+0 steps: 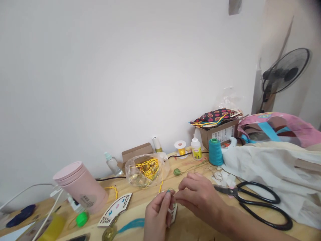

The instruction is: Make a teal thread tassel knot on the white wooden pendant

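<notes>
Here left hand (158, 214) holds white latticed piece (174, 214)

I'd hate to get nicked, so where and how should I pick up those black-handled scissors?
Probably by the black handle loops, coming from the picture's right side. The scissors lie with these big, rounded loops to the right, while the blades point left, toward the person's right hand. Gripping both loops together should keep the blades from swinging open.

Scissors (235, 191) right of the hands (197, 195)
</notes>
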`<state>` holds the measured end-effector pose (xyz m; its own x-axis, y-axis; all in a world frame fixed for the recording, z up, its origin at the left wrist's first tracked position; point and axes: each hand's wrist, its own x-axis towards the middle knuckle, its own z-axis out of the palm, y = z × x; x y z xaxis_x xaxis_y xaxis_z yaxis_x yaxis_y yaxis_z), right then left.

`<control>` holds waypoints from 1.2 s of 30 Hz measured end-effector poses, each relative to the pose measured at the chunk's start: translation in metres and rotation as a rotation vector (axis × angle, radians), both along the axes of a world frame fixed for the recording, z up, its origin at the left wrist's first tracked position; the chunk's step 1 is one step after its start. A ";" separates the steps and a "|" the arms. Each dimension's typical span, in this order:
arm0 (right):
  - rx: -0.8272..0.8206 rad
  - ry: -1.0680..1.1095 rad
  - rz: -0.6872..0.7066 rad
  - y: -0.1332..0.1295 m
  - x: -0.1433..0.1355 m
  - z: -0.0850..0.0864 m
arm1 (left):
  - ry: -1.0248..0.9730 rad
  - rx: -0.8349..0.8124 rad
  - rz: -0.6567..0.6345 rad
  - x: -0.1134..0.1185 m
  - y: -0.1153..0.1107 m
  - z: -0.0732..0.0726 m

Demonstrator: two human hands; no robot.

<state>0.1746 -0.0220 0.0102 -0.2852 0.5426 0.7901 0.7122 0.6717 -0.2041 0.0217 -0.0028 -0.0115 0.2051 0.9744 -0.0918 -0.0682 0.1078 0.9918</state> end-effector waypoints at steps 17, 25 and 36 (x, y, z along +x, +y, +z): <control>-0.093 -0.189 -0.220 0.002 -0.005 -0.005 | 0.310 0.304 -0.076 0.001 -0.003 0.007; -0.245 -0.041 -0.216 -0.001 -0.004 -0.001 | 0.245 0.259 -0.115 0.003 -0.003 0.009; -0.253 0.168 -0.115 -0.001 -0.006 -0.005 | 0.277 0.283 -0.096 0.003 -0.005 0.010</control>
